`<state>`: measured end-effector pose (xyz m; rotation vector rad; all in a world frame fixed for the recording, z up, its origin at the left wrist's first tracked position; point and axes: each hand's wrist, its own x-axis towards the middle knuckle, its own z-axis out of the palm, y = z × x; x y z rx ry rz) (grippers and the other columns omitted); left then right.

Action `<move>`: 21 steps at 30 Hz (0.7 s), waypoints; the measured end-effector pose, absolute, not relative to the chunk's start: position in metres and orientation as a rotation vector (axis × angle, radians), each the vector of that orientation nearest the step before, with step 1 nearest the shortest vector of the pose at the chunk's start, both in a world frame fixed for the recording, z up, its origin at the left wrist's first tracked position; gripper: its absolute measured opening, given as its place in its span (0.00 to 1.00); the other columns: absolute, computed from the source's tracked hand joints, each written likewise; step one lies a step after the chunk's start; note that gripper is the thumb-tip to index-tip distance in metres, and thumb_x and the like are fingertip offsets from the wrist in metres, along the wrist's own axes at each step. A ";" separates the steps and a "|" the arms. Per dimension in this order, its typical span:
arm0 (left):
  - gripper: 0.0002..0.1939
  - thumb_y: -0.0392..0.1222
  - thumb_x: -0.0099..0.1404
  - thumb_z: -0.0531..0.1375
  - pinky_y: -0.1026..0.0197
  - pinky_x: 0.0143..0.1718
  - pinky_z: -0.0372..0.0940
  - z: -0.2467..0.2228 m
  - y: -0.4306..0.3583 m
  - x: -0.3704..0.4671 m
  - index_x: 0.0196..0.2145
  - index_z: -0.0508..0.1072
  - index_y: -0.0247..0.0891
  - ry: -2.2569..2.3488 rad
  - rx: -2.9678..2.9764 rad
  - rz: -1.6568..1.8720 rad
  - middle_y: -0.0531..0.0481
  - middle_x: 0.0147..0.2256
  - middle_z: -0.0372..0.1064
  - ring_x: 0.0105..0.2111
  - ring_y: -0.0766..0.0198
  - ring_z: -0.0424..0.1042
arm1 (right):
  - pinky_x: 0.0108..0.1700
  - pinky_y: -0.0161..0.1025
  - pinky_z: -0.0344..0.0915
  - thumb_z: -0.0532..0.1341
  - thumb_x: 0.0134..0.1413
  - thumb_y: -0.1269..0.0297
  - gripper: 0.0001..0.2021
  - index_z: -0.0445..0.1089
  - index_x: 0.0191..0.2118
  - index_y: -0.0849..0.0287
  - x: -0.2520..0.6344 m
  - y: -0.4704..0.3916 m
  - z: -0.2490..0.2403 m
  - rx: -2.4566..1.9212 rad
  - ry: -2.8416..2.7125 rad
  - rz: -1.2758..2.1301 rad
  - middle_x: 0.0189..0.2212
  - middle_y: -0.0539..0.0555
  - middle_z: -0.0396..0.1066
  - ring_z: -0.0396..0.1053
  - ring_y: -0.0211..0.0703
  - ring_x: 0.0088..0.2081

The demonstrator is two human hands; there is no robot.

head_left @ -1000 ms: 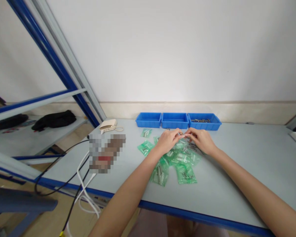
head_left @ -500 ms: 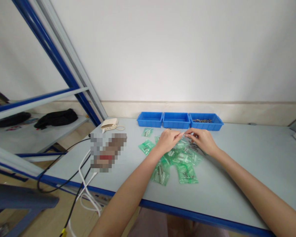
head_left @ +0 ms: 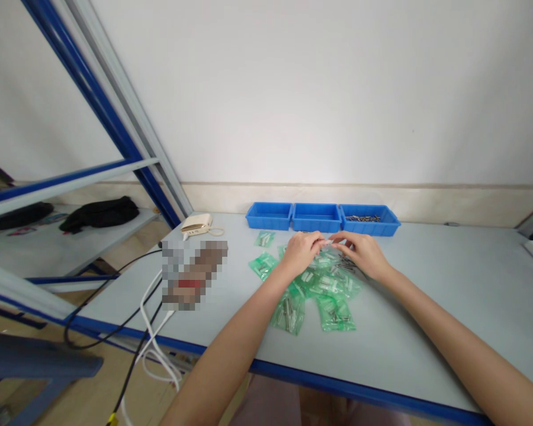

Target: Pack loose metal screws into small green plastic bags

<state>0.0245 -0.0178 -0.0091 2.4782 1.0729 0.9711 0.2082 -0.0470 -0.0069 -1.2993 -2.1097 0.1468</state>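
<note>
My left hand (head_left: 301, 251) and my right hand (head_left: 362, 251) meet fingertip to fingertip over a pile of small green plastic bags (head_left: 326, 284). Both are closed in a pinch. Between the fingertips shows a small pale piece (head_left: 329, 242), too small to name. Clear and metallic slender parts can be seen through the bags. Loose dark metal pins or screws (head_left: 347, 264) lie on the table just below my right hand. One green bag (head_left: 265, 238) sits apart, to the left of my left hand.
Three blue bins (head_left: 316, 218) stand in a row behind my hands; the right bin (head_left: 369, 219) holds metal parts. A cream-coloured box (head_left: 196, 223) and a blurred-out item (head_left: 195, 275) are on the left. Black and white cables (head_left: 147, 313) hang over the table's front left edge.
Both hands stay over the bags. The fingertips have shifted slightly around the small piece, which shows paler now. The whole view has moved a little.
</note>
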 end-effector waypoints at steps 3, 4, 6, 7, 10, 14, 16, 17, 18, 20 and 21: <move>0.11 0.44 0.64 0.53 0.67 0.31 0.56 -0.010 -0.018 0.025 0.28 0.70 0.38 1.124 2.494 0.952 0.56 0.19 0.66 0.24 0.68 0.66 | 0.32 0.34 0.60 0.54 0.56 0.57 0.12 0.71 0.39 0.56 0.208 -0.048 -0.009 -1.244 -2.129 0.016 0.34 0.51 0.75 0.71 0.40 0.30; 0.11 0.44 0.64 0.52 0.67 0.31 0.56 -0.010 -0.018 0.025 0.28 0.70 0.38 1.131 2.497 0.949 0.56 0.19 0.66 0.24 0.68 0.66 | 0.32 0.34 0.60 0.54 0.57 0.58 0.11 0.71 0.38 0.55 0.209 -0.048 -0.009 -1.238 -2.147 -0.035 0.33 0.51 0.75 0.71 0.41 0.30; 0.12 0.43 0.65 0.51 0.68 0.31 0.56 -0.011 -0.018 0.025 0.28 0.70 0.38 1.138 2.503 0.953 0.56 0.19 0.66 0.24 0.68 0.66 | 0.31 0.34 0.60 0.54 0.57 0.58 0.11 0.71 0.38 0.55 0.210 -0.049 -0.010 -1.233 -2.187 -0.127 0.32 0.50 0.75 0.71 0.41 0.30; 0.13 0.43 0.66 0.51 0.68 0.31 0.56 -0.012 -0.017 0.025 0.28 0.69 0.38 1.139 2.506 0.952 0.56 0.19 0.66 0.24 0.68 0.66 | 0.31 0.34 0.59 0.54 0.57 0.58 0.10 0.71 0.38 0.54 0.210 -0.049 -0.010 -1.231 -2.207 -0.161 0.33 0.50 0.75 0.71 0.41 0.30; 0.13 0.43 0.66 0.50 0.68 0.30 0.56 -0.013 -0.017 0.026 0.28 0.69 0.38 1.137 2.513 0.926 0.56 0.19 0.66 0.24 0.68 0.66 | 0.30 0.34 0.59 0.53 0.58 0.59 0.11 0.71 0.37 0.54 0.211 -0.048 -0.011 -1.220 -2.254 -0.209 0.33 0.50 0.75 0.71 0.41 0.31; 0.09 0.44 0.65 0.52 0.68 0.29 0.56 -0.012 -0.018 0.025 0.33 0.69 0.39 1.104 2.512 0.886 0.57 0.20 0.67 0.25 0.68 0.67 | 0.31 0.34 0.59 0.50 0.60 0.63 0.12 0.71 0.39 0.55 0.212 -0.047 -0.010 -1.246 -2.248 -0.205 0.35 0.51 0.74 0.71 0.42 0.34; 0.10 0.43 0.65 0.51 0.68 0.30 0.56 -0.010 -0.019 0.024 0.32 0.70 0.39 1.087 2.531 0.874 0.57 0.21 0.67 0.25 0.68 0.67 | 0.32 0.35 0.59 0.50 0.60 0.63 0.12 0.70 0.38 0.55 0.212 -0.047 -0.009 -1.257 -2.239 -0.171 0.35 0.51 0.74 0.70 0.42 0.34; 0.11 0.42 0.66 0.50 0.69 0.31 0.56 -0.009 -0.019 0.023 0.31 0.70 0.39 1.085 2.544 0.868 0.56 0.21 0.67 0.25 0.68 0.67 | 0.32 0.35 0.60 0.50 0.60 0.63 0.12 0.70 0.38 0.55 0.212 -0.047 -0.008 -1.257 -2.236 -0.150 0.35 0.51 0.74 0.70 0.42 0.34; 0.12 0.42 0.66 0.50 0.68 0.31 0.56 -0.008 -0.020 0.023 0.30 0.70 0.39 1.089 2.557 0.862 0.56 0.21 0.67 0.26 0.68 0.67 | 0.32 0.35 0.60 0.51 0.59 0.63 0.11 0.70 0.38 0.55 0.212 -0.047 -0.008 -1.255 -2.233 -0.127 0.36 0.51 0.74 0.70 0.42 0.34; 0.14 0.43 0.66 0.49 0.68 0.31 0.55 -0.006 -0.021 0.022 0.28 0.69 0.38 1.111 2.575 0.848 0.55 0.21 0.67 0.26 0.68 0.67 | 0.32 0.35 0.60 0.52 0.58 0.62 0.11 0.70 0.40 0.55 0.212 -0.047 -0.008 -1.244 -2.216 -0.079 0.36 0.51 0.74 0.70 0.41 0.33; 0.16 0.44 0.67 0.48 0.68 0.30 0.55 -0.005 -0.021 0.022 0.27 0.69 0.38 1.120 2.583 0.842 0.55 0.21 0.67 0.25 0.68 0.67 | 0.33 0.35 0.61 0.52 0.58 0.62 0.11 0.69 0.41 0.55 0.212 -0.047 -0.009 -1.239 -2.203 -0.059 0.37 0.51 0.74 0.70 0.41 0.32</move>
